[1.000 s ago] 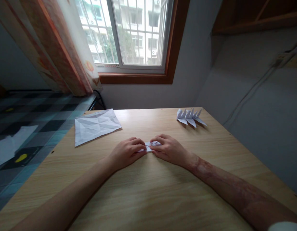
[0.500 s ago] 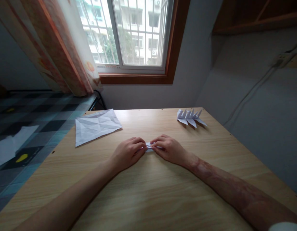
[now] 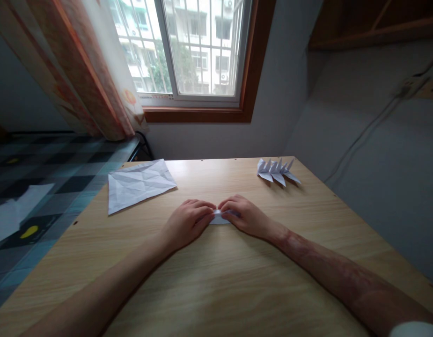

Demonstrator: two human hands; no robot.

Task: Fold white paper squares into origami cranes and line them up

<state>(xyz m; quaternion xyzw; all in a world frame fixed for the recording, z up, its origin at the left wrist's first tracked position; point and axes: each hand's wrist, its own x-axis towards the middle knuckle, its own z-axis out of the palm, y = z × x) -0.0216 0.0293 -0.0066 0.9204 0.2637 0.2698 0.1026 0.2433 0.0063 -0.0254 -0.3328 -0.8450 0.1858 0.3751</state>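
Note:
A small folded piece of white paper [image 3: 219, 219] lies at the middle of the wooden table [image 3: 209, 290], mostly covered by my fingers. My left hand [image 3: 191, 222] grips its left part, thumb in front and fingers curled behind. From the other side, my right hand [image 3: 245, 216] pinches the right part in the same way. The fingertips of both hands nearly meet above the paper. Its exact folded shape is hidden.
At the table's back left lies a creased white paper sheet [image 3: 142, 185]. Folded white paper cranes [image 3: 277, 172] stand in a row at the back right. More white paper [image 3: 19, 208] rests on the checkered bed [image 3: 76, 182] to the left.
More of the folded paper's front face shows below my fingers now, and its upper edge has tipped up slightly. My hands have stayed almost in place.

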